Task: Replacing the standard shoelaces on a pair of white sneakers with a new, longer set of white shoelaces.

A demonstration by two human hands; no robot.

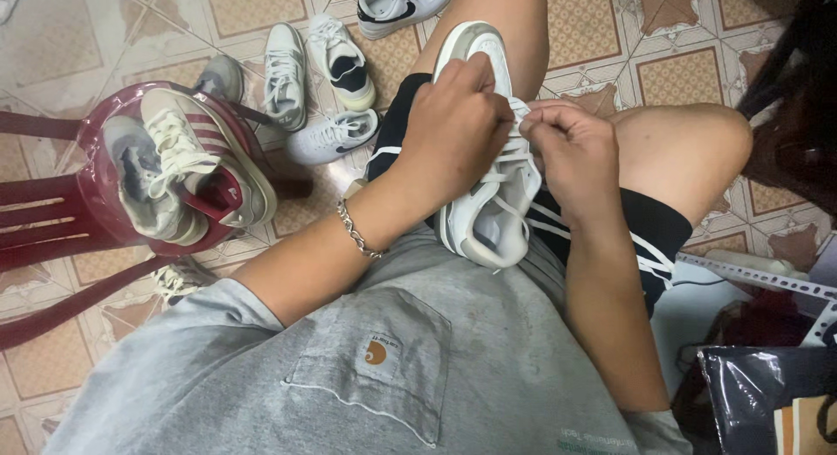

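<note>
The left hand (458, 124) is lying curled over the upper of a white sneaker (488, 185), its fingers closed against the shoe and pressing it down onto the lap. The right hand (571, 154) is pinching a white lace (514, 172) between closed fingertips just beside the left hand, the two hands nearly touching over the lacing. A chain bracelet (356, 233) is sitting on the left wrist.

The sneaker is resting on the person's thigh, over black shorts (645, 233), with its long axis running away from the body: the toe is pointing up and away toward the tiled floor (610, 37), and the open heel is facing the grey shirt (418, 368). The sole edge is showing along the toe and the left side.

Room is tight. The bare knees are closing in on the right and ahead. To the left, a dark red plastic chair (52, 220) is holding two more shoes, one with red stripes (205, 159), near the left forearm. Several white shoes (323, 80) are lying on the floor beyond, well apart from the hands. At the lower right, a dark plastic bag (750, 385) and a white perforated bar (758, 276) are crowding the edge.
</note>
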